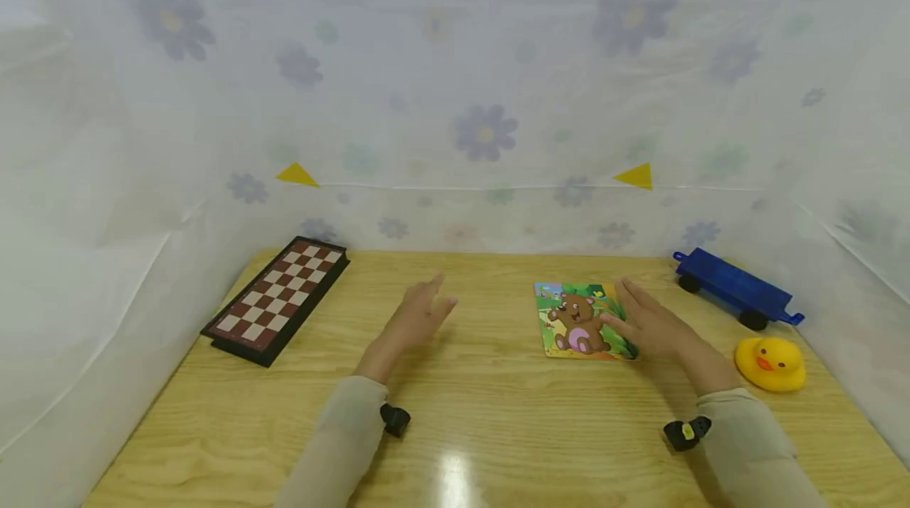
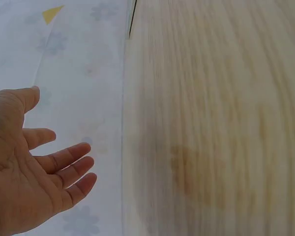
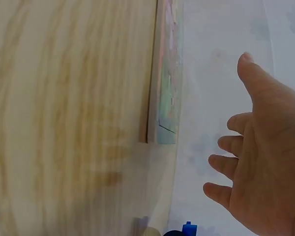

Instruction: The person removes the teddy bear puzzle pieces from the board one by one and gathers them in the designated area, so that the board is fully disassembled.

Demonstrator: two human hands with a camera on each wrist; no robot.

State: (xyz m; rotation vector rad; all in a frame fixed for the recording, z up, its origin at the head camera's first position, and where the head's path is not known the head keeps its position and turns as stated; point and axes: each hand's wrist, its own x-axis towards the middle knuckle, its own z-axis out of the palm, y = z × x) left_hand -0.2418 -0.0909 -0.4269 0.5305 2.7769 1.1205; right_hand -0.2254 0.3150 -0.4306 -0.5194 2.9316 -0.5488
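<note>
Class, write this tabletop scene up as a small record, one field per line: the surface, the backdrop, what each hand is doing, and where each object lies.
surface: wooden table
backdrop: white sheet with pale flowers
left hand: holds nothing, raised over the table
right hand: holds nothing, beside the bear picture's right edge
bear picture: lies flat, right of the table's middle
checkered board: dark-rimmed, at the left side
blue wagon: far right corner
yellow duck: right side, nearer the person than the wagon
</note>
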